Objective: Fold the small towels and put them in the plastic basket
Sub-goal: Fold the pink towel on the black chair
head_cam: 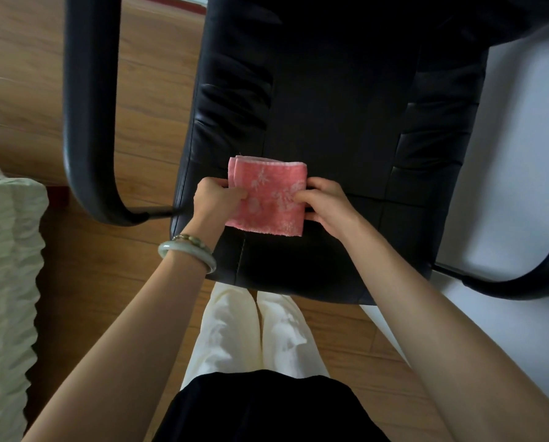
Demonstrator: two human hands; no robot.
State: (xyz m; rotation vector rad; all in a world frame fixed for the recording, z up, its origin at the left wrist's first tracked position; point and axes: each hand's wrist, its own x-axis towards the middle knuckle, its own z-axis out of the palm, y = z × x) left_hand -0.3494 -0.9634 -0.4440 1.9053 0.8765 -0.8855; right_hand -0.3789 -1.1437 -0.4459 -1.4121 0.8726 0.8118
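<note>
Black chair (pixel 330 116) under towel (pixel 266 202); wooden floor (pixel 21 90)

Folded pink towel (pixel 268 199) pinched between left hand (pixel 214 200) and right hand (pixel 325 202), over black chair seat (pixel 337 122).

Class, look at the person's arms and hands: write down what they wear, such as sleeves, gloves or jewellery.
No sleeves or gloves show on either arm. Behind the left hand, the wrist carries a smooth pale green bangle and, nearer the hand, a thinner beaded bracelet. The right hand and its wrist wear nothing visible.
</note>
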